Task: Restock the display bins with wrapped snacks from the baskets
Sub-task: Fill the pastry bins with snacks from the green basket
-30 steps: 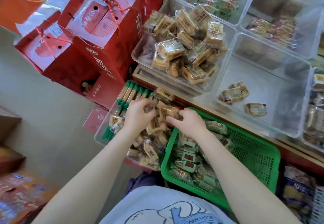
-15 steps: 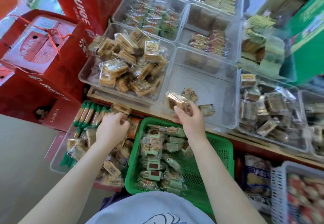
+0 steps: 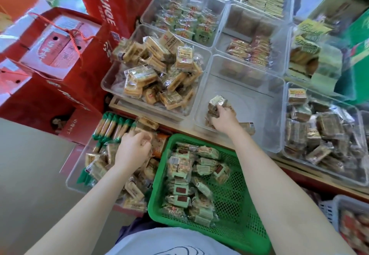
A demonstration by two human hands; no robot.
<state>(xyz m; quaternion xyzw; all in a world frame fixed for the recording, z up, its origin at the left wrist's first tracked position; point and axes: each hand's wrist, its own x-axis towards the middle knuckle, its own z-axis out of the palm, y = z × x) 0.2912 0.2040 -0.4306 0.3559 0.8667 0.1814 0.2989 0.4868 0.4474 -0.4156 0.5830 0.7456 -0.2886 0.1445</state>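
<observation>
Right hand (image 3: 223, 117) clamps a wrapped snack (image 3: 217, 102) in the clear bin (image 3: 259, 103) beyond the green basket (image 3: 239, 194); left hand (image 3: 132, 148) curled, grip unclear.

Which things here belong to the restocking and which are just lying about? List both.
In use: right hand gripping wrapped snacks in the near-empty clear bin; left hand in the clear basket.

Lying about: green basket, red gift boxes, full bin.
</observation>
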